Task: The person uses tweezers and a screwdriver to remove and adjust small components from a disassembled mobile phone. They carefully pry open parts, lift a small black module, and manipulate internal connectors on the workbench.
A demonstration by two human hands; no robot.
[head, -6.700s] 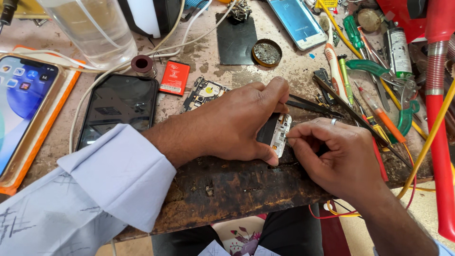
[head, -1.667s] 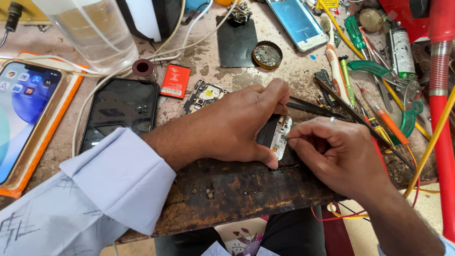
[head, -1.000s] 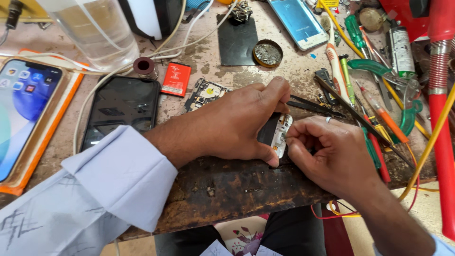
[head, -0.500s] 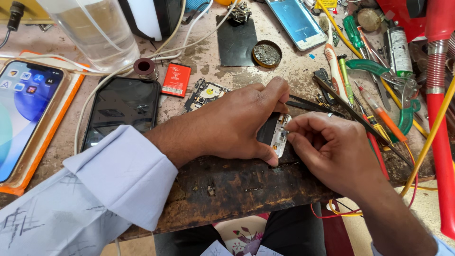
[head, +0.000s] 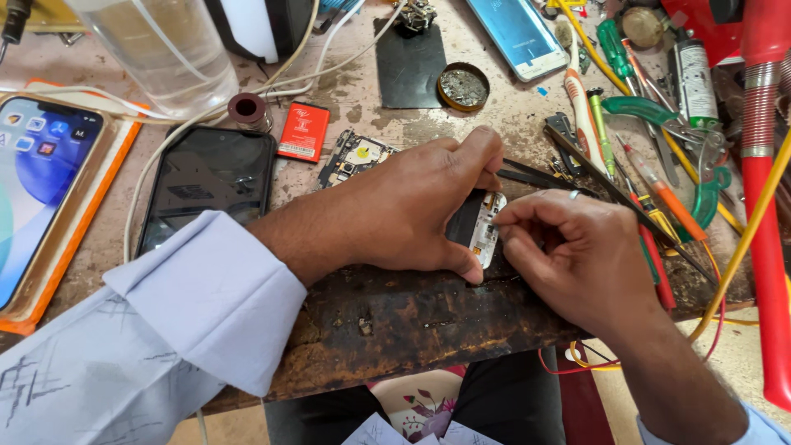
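your right hand (head: 577,264) is sitting a little closer to the phone part (head: 479,227) than a moment ago, its fingers (head: 515,224) now curling tight against the part's 3 o'clock edge; whether they are pinching a small tool or just the edge, you cannot tell. your left hand (head: 412,206) is barely shifting, fingers closing around the part from 9 o'clock and pinning it to the bench (head: 395,313). so you are looking mid-way through fine work on that edge, not moving on. the part is lying near the bench's middle, dark on its left side, pale and studded with tiny components on the right, mostly hidden by your hands.
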